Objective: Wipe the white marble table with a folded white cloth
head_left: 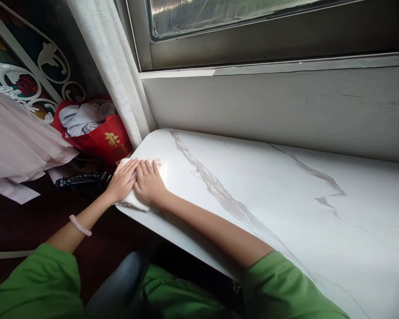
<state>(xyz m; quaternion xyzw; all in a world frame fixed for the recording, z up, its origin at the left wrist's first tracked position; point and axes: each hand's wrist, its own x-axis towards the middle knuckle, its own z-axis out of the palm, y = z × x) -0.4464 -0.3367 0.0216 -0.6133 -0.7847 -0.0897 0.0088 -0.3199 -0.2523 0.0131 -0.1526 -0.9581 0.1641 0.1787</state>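
A white cloth (136, 203) lies flat at the left end of a white marble-patterned tabletop (286, 199), close to its edge. My left hand (122, 180) presses flat on the cloth with its fingers stretched out. Right beside it, my right hand (149, 184) also rests flat on the cloth, fingers extended and slightly apart. The two hands touch each other near the thumbs. Part of the cloth is hidden beneath both palms.
Beyond the table's left end stands a red bag (99, 137) stuffed with pale fabric. A white curtain (116, 66) hangs by the window frame (252, 48) and wall. A black handle-like object (83, 179) juts out near the table's left edge. Pink fabric (23, 137) hangs farther left.
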